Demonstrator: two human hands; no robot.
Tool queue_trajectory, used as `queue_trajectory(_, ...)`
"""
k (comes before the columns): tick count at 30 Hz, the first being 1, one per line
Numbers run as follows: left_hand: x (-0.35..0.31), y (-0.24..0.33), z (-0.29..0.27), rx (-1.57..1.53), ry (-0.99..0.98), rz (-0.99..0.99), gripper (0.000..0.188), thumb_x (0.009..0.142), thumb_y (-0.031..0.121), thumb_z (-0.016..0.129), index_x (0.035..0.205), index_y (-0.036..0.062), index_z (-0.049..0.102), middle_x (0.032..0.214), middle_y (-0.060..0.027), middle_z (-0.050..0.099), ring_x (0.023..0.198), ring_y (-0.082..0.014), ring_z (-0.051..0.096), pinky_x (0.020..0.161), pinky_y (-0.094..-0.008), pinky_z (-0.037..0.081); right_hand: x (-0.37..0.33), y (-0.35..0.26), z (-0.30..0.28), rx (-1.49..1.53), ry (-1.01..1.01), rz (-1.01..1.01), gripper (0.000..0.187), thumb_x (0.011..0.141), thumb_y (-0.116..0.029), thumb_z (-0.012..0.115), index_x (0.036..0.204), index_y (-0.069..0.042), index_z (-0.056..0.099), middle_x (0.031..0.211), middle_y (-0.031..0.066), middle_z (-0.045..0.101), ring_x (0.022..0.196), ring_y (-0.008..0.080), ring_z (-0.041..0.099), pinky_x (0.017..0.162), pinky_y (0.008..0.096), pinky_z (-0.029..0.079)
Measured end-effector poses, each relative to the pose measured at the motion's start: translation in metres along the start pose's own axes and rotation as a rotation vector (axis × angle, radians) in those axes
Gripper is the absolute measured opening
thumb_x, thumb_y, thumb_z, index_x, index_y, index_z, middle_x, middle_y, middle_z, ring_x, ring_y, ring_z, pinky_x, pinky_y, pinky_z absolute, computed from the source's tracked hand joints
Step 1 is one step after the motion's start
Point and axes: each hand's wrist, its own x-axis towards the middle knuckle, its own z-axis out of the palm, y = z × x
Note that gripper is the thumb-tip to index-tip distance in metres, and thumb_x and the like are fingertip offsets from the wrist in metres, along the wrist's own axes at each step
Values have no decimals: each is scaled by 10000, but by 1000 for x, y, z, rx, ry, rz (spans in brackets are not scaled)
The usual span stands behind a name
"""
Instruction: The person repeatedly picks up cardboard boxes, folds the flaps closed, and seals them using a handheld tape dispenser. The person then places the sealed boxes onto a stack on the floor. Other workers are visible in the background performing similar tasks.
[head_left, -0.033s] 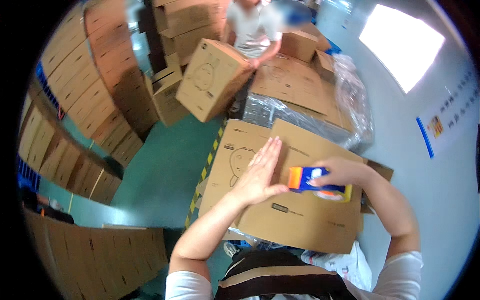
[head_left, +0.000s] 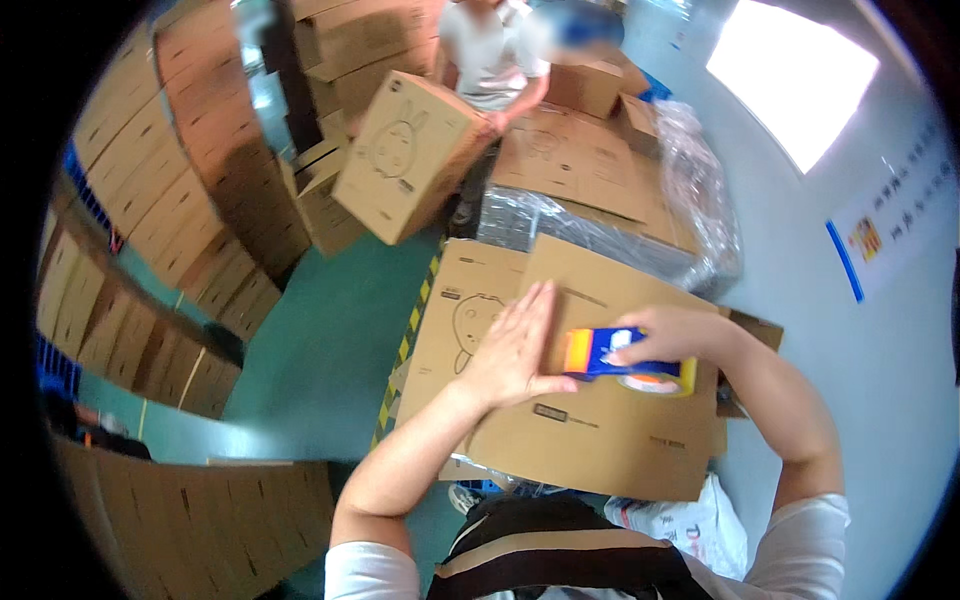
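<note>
The left hand point(head_left: 508, 355) lies open and flat on the flattened carton point(head_left: 630, 450), grasping nothing. The right hand point(head_left: 672, 334) is closed around a blue-orange tape dispenser point(head_left: 602, 350) above this carton. Beyond, 1 co-worker point(head_left: 488, 65) holds 1 rabbit-printed box point(head_left: 405, 155).

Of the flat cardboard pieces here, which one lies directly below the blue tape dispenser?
The top piece, beneath the dispenser in the right hand; the partly covered piece at left instead shows an animal drawing.
</note>
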Motion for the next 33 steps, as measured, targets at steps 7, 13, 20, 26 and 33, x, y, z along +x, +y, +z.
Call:
queue_trajectory(7, 11, 18, -8, 446, -216, 0, 1256, 545, 714, 625, 1362, -63, 71, 1408, -248, 166, 1329, -333, 143, 1080, -384, 167, -22, 19, -17, -156, -99, 66, 543, 762, -473, 599, 1105, -55, 564, 974, 109, 633, 877, 209, 600, 770, 303, 458)
queue_trajectory(13, 14, 26, -9, 583, -294, -27, 1219, 562, 742, 590, 1368, -40, 116, 1416, -245, 143, 1331, -342, 129, 1077, -401, 167, -108, 140, -8, -115, -45, 165, 518, 715, -482, 645, 1094, -132, 599, 980, 97, 638, 873, 227, 605, 765, 333, 464)
queue_trajectory(20, 21, 30, -11, 577, -359, -21, 1227, 550, 764, 566, 1359, -53, 137, 1423, -239, 120, 1332, -354, 105, 1078, -419, 160, -184, 247, 23, -122, 2, 407, 591, 660, -479, 669, 1175, -210, 559, 1017, 113, 628, 914, 256, 604, 795, 344, 477)
queue_trajectory(26, 23, 27, -11, 574, -388, 26, 1211, 578, 785, 510, 1366, -42, 108, 1424, -256, 87, 1327, -385, 89, 1071, -450, 145, -103, 222, 67, -407, 84, 305, 483, 638, -471, 647, 922, -81, 648, 865, 109, 648, 821, 253, 627, 643, 398, 510)
queue_trajectory(33, 21, 26, -7, 481, -361, 116, 1101, 681, 764, 405, 1371, -36, 94, 1423, -250, 107, 1325, -393, 93, 1070, -462, 128, -55, 177, 82, -502, 57, 326, 292, 710, -159, 647, 988, -70, 659, 988, 113, 644, 901, 255, 623, 686, 394, 509)
